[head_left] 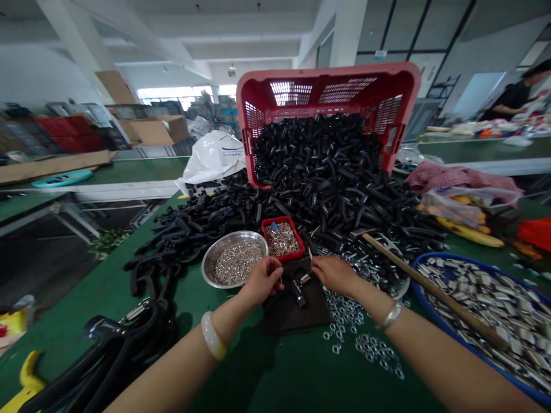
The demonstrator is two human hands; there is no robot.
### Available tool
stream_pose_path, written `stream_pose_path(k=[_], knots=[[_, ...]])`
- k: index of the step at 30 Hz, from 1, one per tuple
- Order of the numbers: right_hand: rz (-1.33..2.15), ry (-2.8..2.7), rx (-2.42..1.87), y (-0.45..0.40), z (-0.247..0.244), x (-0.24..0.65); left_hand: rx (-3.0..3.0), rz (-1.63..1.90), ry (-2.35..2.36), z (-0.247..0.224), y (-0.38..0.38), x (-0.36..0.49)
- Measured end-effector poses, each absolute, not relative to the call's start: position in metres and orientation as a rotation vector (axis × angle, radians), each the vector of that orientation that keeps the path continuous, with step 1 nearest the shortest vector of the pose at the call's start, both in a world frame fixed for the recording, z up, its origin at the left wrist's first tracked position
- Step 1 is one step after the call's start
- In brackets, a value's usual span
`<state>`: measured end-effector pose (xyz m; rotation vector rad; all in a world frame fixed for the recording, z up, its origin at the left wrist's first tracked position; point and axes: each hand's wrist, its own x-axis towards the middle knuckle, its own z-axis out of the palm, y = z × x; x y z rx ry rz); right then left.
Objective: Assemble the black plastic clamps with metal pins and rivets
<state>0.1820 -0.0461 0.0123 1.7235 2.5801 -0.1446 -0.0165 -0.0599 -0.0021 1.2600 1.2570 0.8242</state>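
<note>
On a dark pad [297,321] lies a black plastic part [298,291] with a metal spring [305,279] beside it. My left hand [263,281] is closed at the pad's left edge, its fingertips pinching something too small to make out. Above the pad's right edge, my right hand [333,274] is closed around a thin, pointed item [310,252] that I cannot identify. A steel bowl of small metal pieces [235,261] stands just left of my left hand. Behind both hands, a red tray [301,246] holds small pins and a blue item.
A red basket [329,73] spills black parts across the green table [210,350]. Metal rings [344,315] lie right of the pad. A wooden-handled hammer [430,292] rests over a blue basin [430,315] of metal cylinders. Bananas [469,232] lie at right; another person [512,97] is beyond.
</note>
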Motion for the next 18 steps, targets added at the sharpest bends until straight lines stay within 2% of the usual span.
stream_pose_path(k=[7, 14, 18], knots=[[0.105, 2.605, 1.616, -0.055, 0.017, 0.161, 1.137, 0.825, 1.256, -0.005, -0.065, -0.018], [0.203, 2.570, 1.727, -0.072, -0.007, 0.166, 1.159, 0.893, 1.232, -0.004, -0.064, -0.017], [0.192, 2.583, 1.766, -0.078, -0.017, 0.172, 1.416, 0.797, 1.250, -0.004, -0.057, -0.012]])
